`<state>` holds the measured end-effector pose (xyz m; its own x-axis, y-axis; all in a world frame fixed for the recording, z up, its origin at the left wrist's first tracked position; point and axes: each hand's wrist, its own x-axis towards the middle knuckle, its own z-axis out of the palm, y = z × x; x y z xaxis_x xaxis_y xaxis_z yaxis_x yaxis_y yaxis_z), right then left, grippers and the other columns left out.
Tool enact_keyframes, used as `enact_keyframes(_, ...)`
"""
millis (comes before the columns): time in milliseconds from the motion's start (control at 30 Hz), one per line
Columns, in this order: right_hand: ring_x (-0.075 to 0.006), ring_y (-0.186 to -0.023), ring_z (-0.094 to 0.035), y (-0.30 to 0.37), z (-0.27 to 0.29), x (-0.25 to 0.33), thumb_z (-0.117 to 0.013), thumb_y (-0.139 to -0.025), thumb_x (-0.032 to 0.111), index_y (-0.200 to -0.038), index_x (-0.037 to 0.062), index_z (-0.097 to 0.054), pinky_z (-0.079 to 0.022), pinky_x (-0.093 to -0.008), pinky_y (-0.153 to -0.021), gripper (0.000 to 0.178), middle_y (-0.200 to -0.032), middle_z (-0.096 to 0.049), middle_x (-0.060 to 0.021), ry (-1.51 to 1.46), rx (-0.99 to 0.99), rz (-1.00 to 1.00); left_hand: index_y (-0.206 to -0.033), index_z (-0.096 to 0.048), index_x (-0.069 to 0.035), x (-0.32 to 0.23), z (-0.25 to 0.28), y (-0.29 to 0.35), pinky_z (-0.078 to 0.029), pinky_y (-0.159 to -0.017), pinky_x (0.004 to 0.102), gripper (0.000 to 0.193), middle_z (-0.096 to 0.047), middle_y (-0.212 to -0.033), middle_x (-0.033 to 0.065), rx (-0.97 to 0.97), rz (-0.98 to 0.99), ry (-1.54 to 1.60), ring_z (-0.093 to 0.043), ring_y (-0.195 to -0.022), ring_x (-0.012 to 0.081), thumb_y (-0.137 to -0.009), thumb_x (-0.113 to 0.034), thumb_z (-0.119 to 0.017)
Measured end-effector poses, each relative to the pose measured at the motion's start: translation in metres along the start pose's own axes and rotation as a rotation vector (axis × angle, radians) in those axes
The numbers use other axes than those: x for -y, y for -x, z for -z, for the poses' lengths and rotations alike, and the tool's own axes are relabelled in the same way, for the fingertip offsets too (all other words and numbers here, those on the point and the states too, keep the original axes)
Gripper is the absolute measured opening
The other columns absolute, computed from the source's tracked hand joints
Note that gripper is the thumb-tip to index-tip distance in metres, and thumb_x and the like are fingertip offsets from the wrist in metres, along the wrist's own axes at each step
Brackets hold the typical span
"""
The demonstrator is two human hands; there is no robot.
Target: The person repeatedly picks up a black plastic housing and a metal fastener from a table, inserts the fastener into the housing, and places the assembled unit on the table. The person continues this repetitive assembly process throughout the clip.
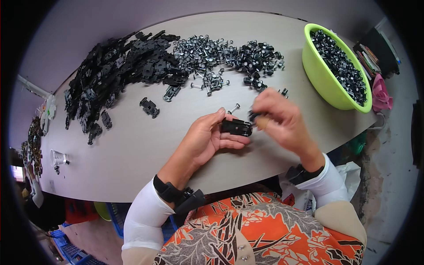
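Observation:
My left hand is turned palm up, its fingers closed round a black plastic toy car chassis. Close against the chassis's right end is my right hand, slightly blurred, pinching a small black wheel piece between thumb and fingers. Just past my left thumb shows a silver axle with wheels; whether it touches the thumb I cannot tell. Beyond my hands lie a heap of silver-hubbed wheel axles, a heap of black wheel axles and a large pile of black chassis.
A lime green basin full of black wheel axles stands at the table's right edge. Single chassis lie at centre left. A clear cup is near the left edge. At far left, another person's arm shows beside more parts.

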<state>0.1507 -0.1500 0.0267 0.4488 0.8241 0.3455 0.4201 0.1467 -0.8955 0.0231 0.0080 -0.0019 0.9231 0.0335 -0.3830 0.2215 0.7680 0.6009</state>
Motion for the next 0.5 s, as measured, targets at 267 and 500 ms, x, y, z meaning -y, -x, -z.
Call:
enact_keyframes(267,-0.023,-0.062,-0.055,-0.001,-0.024,-0.01,-0.057,-0.073,-0.009,-0.08,0.0008,-0.056,-0.046,-0.0308,-0.055,0.012,-0.086,-0.055,-0.01,0.47,0.072,0.29,-0.103,-0.054,0.003,0.006,0.014,-0.003,-0.059,-0.075,0.0417,0.022,-0.062,-0.099,0.0176,0.057,-0.063,0.129,-0.067,-0.084,0.0307,-0.096,-0.017,-0.048)
enact_keyframes(500,-0.0245,-0.064,-0.057,-0.004,-0.03,-0.005,-0.057,-0.07,-0.009,-0.077,0.0013,-0.054,-0.046,-0.0327,-0.054,0.013,-0.077,-0.052,-0.0095,0.321,0.021,0.302,-0.101,-0.055,0.002,0.006,0.007,-0.001,-0.059,-0.075,0.041,0.021,-0.063,-0.096,0.0155,0.051,-0.099,0.095,-0.066,-0.084,0.0295,-0.096,-0.017,-0.049)
